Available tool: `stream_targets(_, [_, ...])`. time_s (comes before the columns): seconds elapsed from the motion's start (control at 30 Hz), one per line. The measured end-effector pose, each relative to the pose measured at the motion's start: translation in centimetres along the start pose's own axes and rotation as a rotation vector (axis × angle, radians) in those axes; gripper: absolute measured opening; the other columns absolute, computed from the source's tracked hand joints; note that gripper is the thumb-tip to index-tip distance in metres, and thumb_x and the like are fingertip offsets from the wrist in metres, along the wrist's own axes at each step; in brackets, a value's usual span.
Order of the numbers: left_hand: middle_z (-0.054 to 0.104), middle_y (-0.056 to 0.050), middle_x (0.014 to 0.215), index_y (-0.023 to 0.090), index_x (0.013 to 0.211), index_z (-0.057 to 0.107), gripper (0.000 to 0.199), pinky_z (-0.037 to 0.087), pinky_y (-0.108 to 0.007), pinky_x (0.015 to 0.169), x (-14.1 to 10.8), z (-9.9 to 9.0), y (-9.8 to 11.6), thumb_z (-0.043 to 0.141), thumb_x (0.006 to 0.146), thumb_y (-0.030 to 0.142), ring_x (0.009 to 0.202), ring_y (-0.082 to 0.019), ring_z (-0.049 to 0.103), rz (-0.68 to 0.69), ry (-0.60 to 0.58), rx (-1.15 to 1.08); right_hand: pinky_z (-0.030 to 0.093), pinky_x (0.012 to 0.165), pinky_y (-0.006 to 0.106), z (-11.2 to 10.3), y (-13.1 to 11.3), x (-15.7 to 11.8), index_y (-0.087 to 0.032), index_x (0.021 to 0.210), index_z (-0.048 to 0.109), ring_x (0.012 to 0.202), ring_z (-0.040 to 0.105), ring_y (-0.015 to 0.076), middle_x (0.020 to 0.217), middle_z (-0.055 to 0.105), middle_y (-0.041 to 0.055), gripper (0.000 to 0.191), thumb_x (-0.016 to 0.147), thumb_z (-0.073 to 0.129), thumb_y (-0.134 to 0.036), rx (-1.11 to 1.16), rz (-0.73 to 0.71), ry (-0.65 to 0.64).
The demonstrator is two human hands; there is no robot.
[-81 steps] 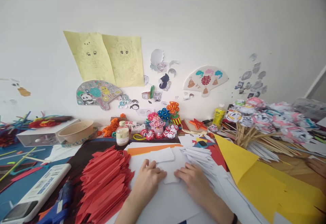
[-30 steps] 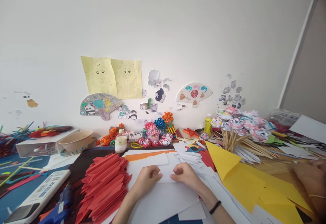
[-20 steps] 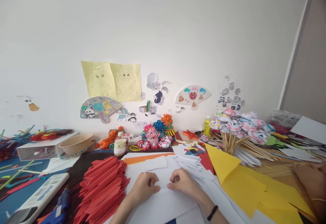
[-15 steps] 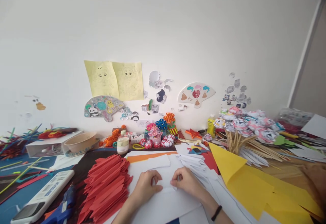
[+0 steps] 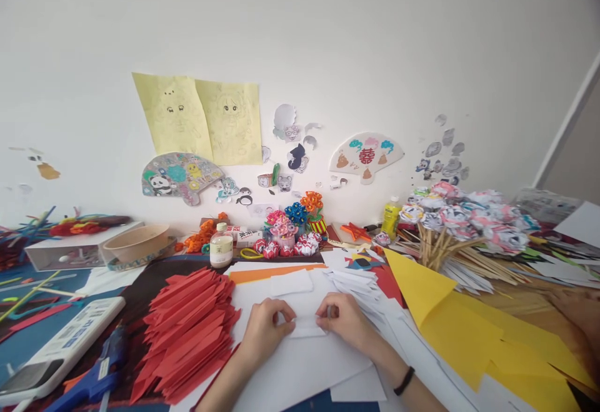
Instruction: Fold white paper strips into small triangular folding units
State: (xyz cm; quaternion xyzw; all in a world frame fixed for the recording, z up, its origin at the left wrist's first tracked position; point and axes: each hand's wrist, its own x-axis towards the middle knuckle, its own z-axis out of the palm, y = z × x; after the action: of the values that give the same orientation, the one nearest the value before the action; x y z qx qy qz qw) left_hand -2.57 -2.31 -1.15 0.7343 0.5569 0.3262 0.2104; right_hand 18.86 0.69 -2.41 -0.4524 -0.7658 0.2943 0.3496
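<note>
A small white paper piece [image 5: 307, 326] lies across the large white sheets [image 5: 300, 374] in front of me. My left hand [image 5: 267, 327] pinches its left end between thumb and fingers. At the opposite end my right hand [image 5: 344, 321], with a dark band on the wrist, pinches it the same way. Just beyond my hands rests another small white paper rectangle [image 5: 291, 282]. Folded white paper strips [image 5: 356, 290] lie in a heap past my right hand. To the left of my left hand is a big pile of folded red paper strips [image 5: 190, 334].
A blue glue gun [image 5: 100, 368] and a white power strip [image 5: 65, 346] lie at left. Yellow paper [image 5: 487, 337] covers the right side. Behind stand a small bottle [image 5: 221, 246], paper flowers [image 5: 297, 212] and bundled paper roses [image 5: 469, 215]. Another person's hand [image 5: 579, 312] rests at far right.
The view has tipped down slightly, so the wall items sit higher and wider apart. Both hands keep pinching the small paper, which now shows as a flat strip between them.
</note>
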Motion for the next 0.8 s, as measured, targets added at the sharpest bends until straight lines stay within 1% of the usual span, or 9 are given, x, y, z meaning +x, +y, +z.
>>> stream_targets(0.17, [0.07,0.001,0.074,0.022,0.075,0.07,0.013,0.037,-0.024,0.063,0.0,-0.1,0.1,0.058,0.072,0.02,0.066,-0.016,0.053,0.016,-0.019,-0.016,0.036,0.052,0.023,0.1,0.1,0.0,-0.018,0.063,0.067,0.053,0.048,0.0114,0.062,0.062,-0.0014,0.004,0.066,0.07,-0.017,0.003,0.001,0.001])
stream_targets(0.27, [0.069,0.001,0.072,0.022,0.073,0.07,0.015,0.037,-0.025,0.065,0.0,-0.1,0.1,0.056,0.072,0.016,0.068,-0.016,0.054,0.079,-0.016,0.008,0.035,0.052,0.022,0.1,0.2,0.0,-0.018,0.061,0.066,0.053,0.048,0.0109,0.063,0.062,-0.0015,0.007,0.066,0.07,-0.015,0.001,-0.013,-0.007])
stream_targets(0.37, [0.069,0.0,0.074,0.023,0.071,0.069,0.016,0.037,-0.027,0.07,0.0,-0.4,0.2,0.056,0.073,0.013,0.074,-0.018,0.055,0.154,-0.023,0.061,0.036,0.053,0.022,0.2,0.3,0.0,-0.018,0.061,0.066,0.054,0.048,0.0108,0.066,0.064,-0.001,0.008,0.066,0.07,-0.013,-0.008,-0.041,-0.006])
stream_targets(0.43, [0.069,0.0,0.079,0.023,0.075,0.069,0.015,0.037,-0.029,0.074,-0.1,-0.6,0.3,0.057,0.075,0.014,0.079,-0.019,0.056,0.174,-0.021,0.089,0.036,0.053,0.022,0.2,0.4,0.0,-0.018,0.061,0.065,0.054,0.048,0.011,0.067,0.064,-0.0009,0.008,0.065,0.069,-0.012,-0.02,-0.049,0.0])
stream_targets(0.53, [0.069,-0.002,0.088,0.025,0.087,0.069,0.014,0.036,-0.033,0.079,-0.3,-0.7,0.7,0.057,0.08,0.02,0.085,-0.021,0.055,0.179,0.02,0.137,0.036,0.053,0.022,0.3,0.5,0.1,-0.018,0.06,0.064,0.054,0.048,0.0112,0.066,0.063,-0.0011,0.01,0.065,0.069,-0.012,-0.042,-0.054,0.009])
stream_targets(0.63, [0.068,-0.003,0.092,0.025,0.094,0.067,0.014,0.035,-0.034,0.077,-0.6,-0.3,1.0,0.059,0.082,0.026,0.088,-0.022,0.054,0.232,0.042,0.21,0.035,0.052,0.022,0.4,0.7,0.1,-0.018,0.059,0.063,0.054,0.049,0.0115,0.064,0.061,-0.002,0.01,0.065,0.069,-0.012,-0.058,-0.071,0.016])
stream_targets(0.73, [0.067,-0.002,0.088,0.024,0.093,0.067,0.014,0.034,-0.033,0.073,-0.8,0.4,1.0,0.065,0.08,0.022,0.086,-0.021,0.053,0.311,0.033,0.282,0.035,0.052,0.023,0.4,0.7,0.2,-0.019,0.059,0.064,0.054,0.049,0.0118,0.064,0.06,-0.002,0.01,0.065,0.07,-0.013,-0.075,-0.066,0.012])
stream_targets(0.8, [0.066,-0.002,0.085,0.024,0.092,0.066,0.014,0.034,-0.033,0.072,-0.9,0.8,0.8,0.066,0.079,0.019,0.084,-0.021,0.052,0.347,0.048,0.306,0.036,0.053,0.024,0.2,0.6,0.1,-0.02,0.063,0.067,0.054,0.05,0.0123,0.066,0.062,-0.0014,0.006,0.066,0.07,-0.015,-0.078,-0.054,0.001])
